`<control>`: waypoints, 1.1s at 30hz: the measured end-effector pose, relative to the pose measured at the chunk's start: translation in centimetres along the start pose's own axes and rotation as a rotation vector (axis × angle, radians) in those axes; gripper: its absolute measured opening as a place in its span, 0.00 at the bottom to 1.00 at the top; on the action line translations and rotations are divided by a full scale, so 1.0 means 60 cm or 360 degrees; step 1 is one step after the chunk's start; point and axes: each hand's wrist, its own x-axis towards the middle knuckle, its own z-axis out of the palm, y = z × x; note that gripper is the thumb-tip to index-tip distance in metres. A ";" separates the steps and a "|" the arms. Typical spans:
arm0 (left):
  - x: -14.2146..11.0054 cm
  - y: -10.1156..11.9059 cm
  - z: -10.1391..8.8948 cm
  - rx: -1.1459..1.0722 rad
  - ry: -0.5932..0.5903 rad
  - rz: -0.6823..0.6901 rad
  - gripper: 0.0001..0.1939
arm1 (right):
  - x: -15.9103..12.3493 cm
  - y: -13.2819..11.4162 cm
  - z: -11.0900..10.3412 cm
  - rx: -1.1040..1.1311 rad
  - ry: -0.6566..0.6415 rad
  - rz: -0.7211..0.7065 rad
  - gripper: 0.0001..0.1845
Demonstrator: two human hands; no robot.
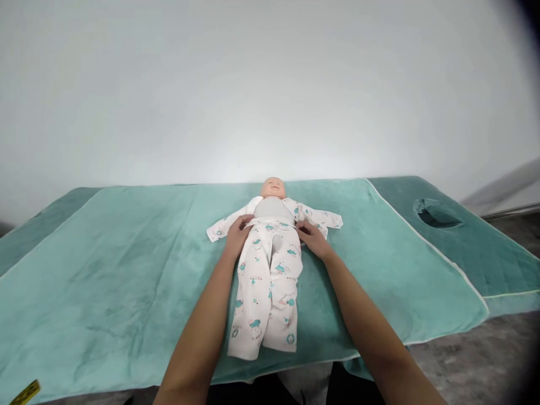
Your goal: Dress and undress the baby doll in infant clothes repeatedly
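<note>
A baby doll lies on its back on a teal towel, head away from me. It wears a white top with teal prints, open over a grey chest, and matching white trousers. My left hand grips the left side of the trousers' waistband, fingers curled. My right hand holds the right side of the waistband at the doll's hip, fingers pinched on the cloth.
The towel covers a teal padded table with a face hole at the right end. A plain white wall stands behind. A yellow tag shows at the bottom left. Grey floor lies to the right.
</note>
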 end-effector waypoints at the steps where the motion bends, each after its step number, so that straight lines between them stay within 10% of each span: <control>1: 0.000 -0.001 -0.002 0.0010 -0.0014 0.0060 0.17 | -0.002 -0.003 -0.002 -0.0033 0.0031 -0.0087 0.16; 6: 0.001 0.013 -0.003 0.0282 -0.0102 0.0198 0.21 | 0.010 -0.029 0.004 -0.0290 0.0208 -0.0468 0.08; 13: 0.044 0.043 0.019 0.0714 -0.0013 0.0221 0.15 | 0.090 -0.059 0.016 -0.0880 0.0280 -0.0091 0.09; 21: 0.039 0.028 0.011 0.0497 0.0064 -0.0037 0.13 | 0.091 -0.019 0.028 -0.0458 0.0461 -0.0005 0.12; 28: 0.016 0.025 -0.031 -0.0071 -0.0537 -0.0490 0.12 | 0.037 0.002 0.020 -0.0245 0.0638 -0.0047 0.14; 33: 0.012 0.025 -0.048 -0.0164 -0.0816 -0.0453 0.12 | 0.027 0.007 -0.014 0.0026 0.0034 0.0367 0.22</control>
